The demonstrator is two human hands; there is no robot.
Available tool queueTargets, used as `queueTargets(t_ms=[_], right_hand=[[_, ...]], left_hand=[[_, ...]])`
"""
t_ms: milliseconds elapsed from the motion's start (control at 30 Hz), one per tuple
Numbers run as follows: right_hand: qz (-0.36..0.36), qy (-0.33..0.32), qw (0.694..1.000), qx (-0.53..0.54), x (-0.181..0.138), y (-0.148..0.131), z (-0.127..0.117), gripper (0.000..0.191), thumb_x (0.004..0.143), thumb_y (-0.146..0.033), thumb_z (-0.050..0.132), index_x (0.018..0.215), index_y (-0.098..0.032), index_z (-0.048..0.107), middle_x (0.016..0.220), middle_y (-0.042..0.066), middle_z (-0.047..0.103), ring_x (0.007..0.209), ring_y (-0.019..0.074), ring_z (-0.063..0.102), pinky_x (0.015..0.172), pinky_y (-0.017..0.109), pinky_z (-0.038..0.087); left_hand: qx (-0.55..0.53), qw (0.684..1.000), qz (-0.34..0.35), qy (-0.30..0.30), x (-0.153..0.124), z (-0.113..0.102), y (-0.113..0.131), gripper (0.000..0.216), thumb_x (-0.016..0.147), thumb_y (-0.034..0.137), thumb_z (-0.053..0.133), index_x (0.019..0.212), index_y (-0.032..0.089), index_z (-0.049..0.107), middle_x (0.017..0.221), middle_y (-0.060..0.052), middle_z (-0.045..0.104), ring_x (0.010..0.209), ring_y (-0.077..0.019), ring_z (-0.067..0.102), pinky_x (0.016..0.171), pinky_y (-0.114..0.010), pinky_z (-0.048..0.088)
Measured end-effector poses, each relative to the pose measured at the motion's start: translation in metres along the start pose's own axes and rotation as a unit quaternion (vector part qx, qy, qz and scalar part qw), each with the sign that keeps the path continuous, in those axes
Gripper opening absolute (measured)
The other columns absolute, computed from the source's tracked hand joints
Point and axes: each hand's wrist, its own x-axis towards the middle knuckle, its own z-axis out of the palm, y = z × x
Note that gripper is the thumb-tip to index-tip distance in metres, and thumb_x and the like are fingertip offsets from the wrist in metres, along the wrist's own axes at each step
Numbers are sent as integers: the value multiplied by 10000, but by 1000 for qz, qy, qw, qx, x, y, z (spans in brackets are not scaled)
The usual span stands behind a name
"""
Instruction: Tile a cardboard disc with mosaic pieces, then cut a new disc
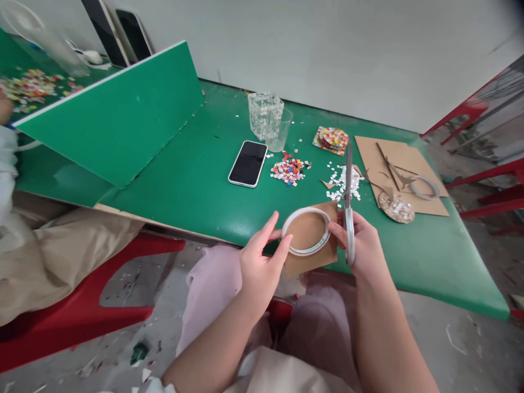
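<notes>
My left hand pinches a narrow roll of tape at its left rim, thumb on top. The roll lies flat against a square piece of brown cardboard, held just over the table's front edge. My right hand has scissors hooked in it, blades pointing away from me. Its thumb also presses on the right side of the roll and cardboard. Ahead are a heap of white mosaic tiles and a heap of mixed coloured tiles.
A phone lies left of the tiles, near clear plastic cups. Tile-covered coasters sit farther back. Right: cardboard sheets, another tape roll, a tiled disc. A green divider separates a seated person.
</notes>
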Motion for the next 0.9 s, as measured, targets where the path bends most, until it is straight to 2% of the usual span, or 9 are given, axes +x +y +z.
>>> queueTargets(t_ms=[100, 233, 400, 567, 767, 900], right_hand=[[2, 2, 1000, -9, 1, 1, 1, 354, 608, -445, 734, 809, -193, 587, 558, -66, 420, 467, 82, 326, 464, 235, 290], [5, 2, 1000, 0, 4, 2, 2, 339, 607, -431, 739, 797, -189, 597, 554, -68, 425, 458, 74, 315, 461, 234, 285], [20, -16, 1000, -14, 11, -2, 2, 381, 583, -436, 741, 837, -178, 623, 581, -55, 483, 463, 79, 351, 460, 233, 301], [39, -30, 999, 5, 15, -1, 2, 388, 576, -422, 745, 842, -163, 632, 628, -38, 543, 517, 96, 442, 502, 232, 360], [29, -40, 998, 32, 17, 2, 1, 356, 576, -368, 757, 834, -158, 630, 684, -20, 582, 613, 125, 513, 589, 253, 409], [24, -36, 999, 24, 16, 2, 1, 356, 580, -379, 749, 832, -163, 623, 694, -17, 595, 633, 138, 535, 610, 264, 425]], left_hand=[[-49, 998, -40, 2, 3, 0, 5, 560, 749, 282, 649, 1279, 246, 475, 770, 19, 681, 912, -141, 613, 884, -269, 463], [-97, 992, -80, -25, 10, -2, 9, 565, 732, 279, 659, 1269, 228, 489, 727, 32, 671, 818, -117, 615, 900, -266, 440], [-170, 965, -171, -108, 28, -7, 9, 645, 662, 283, 710, 1265, 212, 493, 620, 48, 638, 612, -86, 574, 705, -227, 476], [-180, 940, -238, -167, 43, -12, 17, 664, 614, 277, 738, 1237, 200, 525, 591, 30, 643, 625, -122, 611, 663, -267, 515], [-177, 935, -255, -172, 43, -14, 24, 491, 611, 277, 746, 1084, 195, 642, 700, 8, 689, 645, -121, 638, 651, -259, 537], [-170, 935, -254, -180, 41, -13, 23, 474, 635, 284, 730, 1095, 213, 637, 788, -9, 707, 702, -154, 660, 655, -289, 549]])
